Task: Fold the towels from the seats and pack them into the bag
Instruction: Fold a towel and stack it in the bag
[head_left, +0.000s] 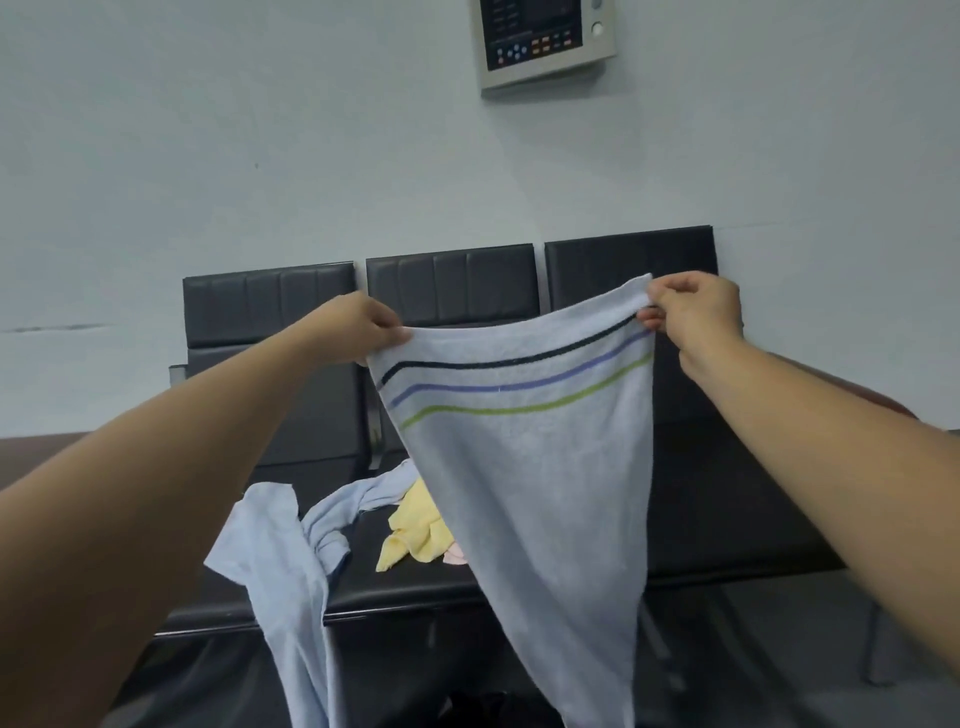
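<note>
Black seats (452, 288) against pale wall (260, 156)

Pale blue towel (530, 493) — 3 stripes: navy, violet, green — yellow cloth (415, 535), black seats (727, 493).

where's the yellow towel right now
Head view, low centre: the yellow towel lies crumpled on the black seats, between the draped blue towel and the held-up striped towel.

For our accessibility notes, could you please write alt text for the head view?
The left hand and right hand hold up a pale blue striped towel by its top corners before black seats. A blue towel and a yellow towel lie crumpled on them.
</note>
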